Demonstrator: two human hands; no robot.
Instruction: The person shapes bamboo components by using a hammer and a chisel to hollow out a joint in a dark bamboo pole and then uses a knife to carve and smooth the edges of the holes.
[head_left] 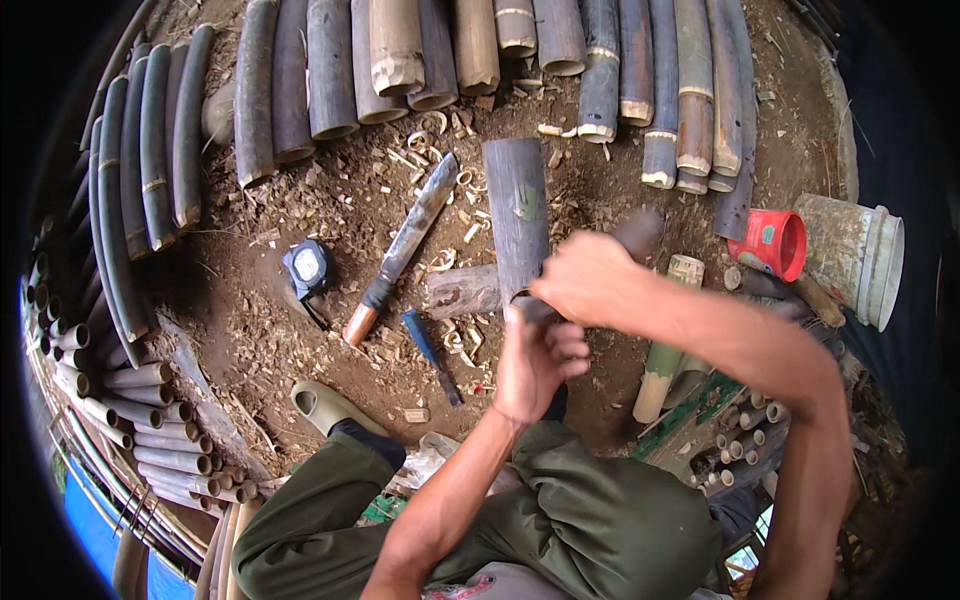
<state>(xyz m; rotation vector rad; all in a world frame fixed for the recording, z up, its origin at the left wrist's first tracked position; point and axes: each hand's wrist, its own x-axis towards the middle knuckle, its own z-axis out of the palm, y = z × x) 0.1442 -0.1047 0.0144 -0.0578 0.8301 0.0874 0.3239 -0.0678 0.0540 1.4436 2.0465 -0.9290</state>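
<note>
In front of me a dark grey bamboo tube (pixel 515 210) rests across a short log (pixel 460 292), its near end by my hands. My left hand (pixel 540 362) is below that end, palm up, fingers apart and a little blurred, the thumb close to the rim. Above it my right hand (pixel 592 278) is closed in a fist at the tube's end. A dark, blurred piece (pixel 640 232) sticks out beyond the right fist; what kind it is I cannot make out. To the left lie a machete (pixel 410 235) with a wooden handle and a blue-handled chisel (pixel 430 350).
A tape measure (pixel 308 268) lies left of the machete. Bamboo tubes (pixel 330 70) line the far side, with more stacked at left (pixel 170 440). At right are a green bamboo piece (pixel 660 370), a red cup (pixel 770 243) and a whitish bucket (pixel 850 255). Shavings cover the dirt.
</note>
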